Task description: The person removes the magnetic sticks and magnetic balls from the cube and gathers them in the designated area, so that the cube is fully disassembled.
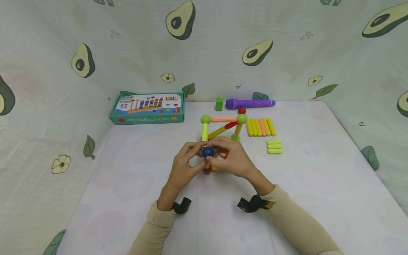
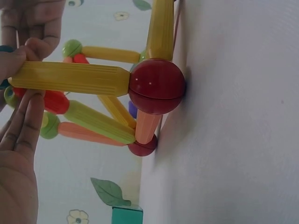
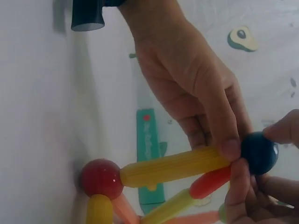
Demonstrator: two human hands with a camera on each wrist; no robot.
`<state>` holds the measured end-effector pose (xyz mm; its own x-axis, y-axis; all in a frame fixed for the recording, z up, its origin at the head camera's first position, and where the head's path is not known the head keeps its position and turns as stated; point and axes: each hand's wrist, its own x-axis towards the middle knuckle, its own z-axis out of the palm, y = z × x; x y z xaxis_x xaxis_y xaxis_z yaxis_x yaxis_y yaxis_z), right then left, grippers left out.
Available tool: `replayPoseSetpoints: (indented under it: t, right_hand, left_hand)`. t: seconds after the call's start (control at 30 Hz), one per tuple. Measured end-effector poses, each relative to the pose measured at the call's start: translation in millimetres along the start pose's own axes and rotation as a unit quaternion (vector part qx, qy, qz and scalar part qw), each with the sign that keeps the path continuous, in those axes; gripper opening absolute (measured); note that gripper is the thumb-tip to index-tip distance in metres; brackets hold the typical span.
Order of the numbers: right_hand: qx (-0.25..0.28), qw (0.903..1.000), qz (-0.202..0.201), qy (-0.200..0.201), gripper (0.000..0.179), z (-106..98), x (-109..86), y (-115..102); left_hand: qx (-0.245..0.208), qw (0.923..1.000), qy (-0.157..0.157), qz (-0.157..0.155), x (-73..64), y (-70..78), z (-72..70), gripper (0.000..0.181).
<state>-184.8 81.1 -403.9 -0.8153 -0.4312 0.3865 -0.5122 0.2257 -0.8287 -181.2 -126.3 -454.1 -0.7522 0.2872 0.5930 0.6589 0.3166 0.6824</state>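
Observation:
A glossy dark blue ball [image 1: 208,152] sits between the fingertips of both hands at the near corner of a frame of magnetic sticks and balls. My right hand [image 1: 232,158] pinches the ball with thumb and fingers. The left hand [image 1: 184,165] has its thumb on the top end of an upright yellow stick [image 3: 173,169], just under the ball, its other fingers bent behind. That stick rises from a red ball [image 2: 156,86] on the table. Farther back in the frame, an orange stick [image 1: 224,119] joins two green balls [image 1: 205,119]. Fingers partly hide the joint under the blue ball.
Right of the frame lie a row of yellow and orange sticks [image 1: 255,127] and several short lime sticks [image 1: 274,146]. Behind it are a green block [image 1: 219,104], a purple microphone-shaped toy [image 1: 251,103] and a red ball [image 1: 242,110]. A green game box [image 1: 146,108] stands back left.

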Motion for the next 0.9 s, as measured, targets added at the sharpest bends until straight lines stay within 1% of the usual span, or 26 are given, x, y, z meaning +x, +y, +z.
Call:
replayPoseSetpoints:
  t: [0.1,0.2,0.3,0.33,0.47,0.53,0.63,0.77,0.9]
  right_hand:
    - [0.035,0.9988,0.035,-0.006,0.035,-4,-2.7,1]
    - [0.052,0.9979,0.038,-0.007,0.036,-9,-5.1,2]
    - [0.034,0.9993,0.018,-0.001,0.037,-13,-6.0,-1]
    - [0.024,0.9996,0.011,0.001,0.037,-15,-6.0,-5]
    - [-0.020,0.9997,0.005,0.011,0.033,-26,-8.9,-21]
    - [-0.038,0.9992,0.007,0.014,0.032,-32,-12.0,-24]
    - [-0.066,0.9974,0.013,0.024,0.033,-41,-18.2,-8]
    - [-0.107,0.9929,0.037,0.036,0.035,-56,-25.4,19]
    - [-0.140,0.9880,0.047,0.045,0.034,-76,-27.7,31]
  left_hand:
    - [-0.006,1.0000,0.001,0.004,0.5,-0.1,1.5,0.057]
    - [-0.016,0.9999,0.003,0.005,1.1,-0.2,3.5,0.055]
    - [-0.023,0.9997,0.006,-0.001,1.3,-0.1,4.6,0.055]
    - [-0.022,0.9997,0.006,-0.005,1.3,0.1,4.7,0.055]
    - [-0.013,0.9997,0.003,-0.018,0.8,2.4,4.6,0.058]
    - [-0.010,0.9997,0.002,-0.023,1.0,3.9,4.5,0.058]
    - [-0.012,0.9996,0.001,-0.026,1.6,6.1,4.5,0.059]
    - [-0.008,0.9995,0.002,-0.030,1.6,6.9,4.8,0.058]
    - [-0.007,0.9994,0.003,-0.032,1.2,7.5,5.0,0.057]
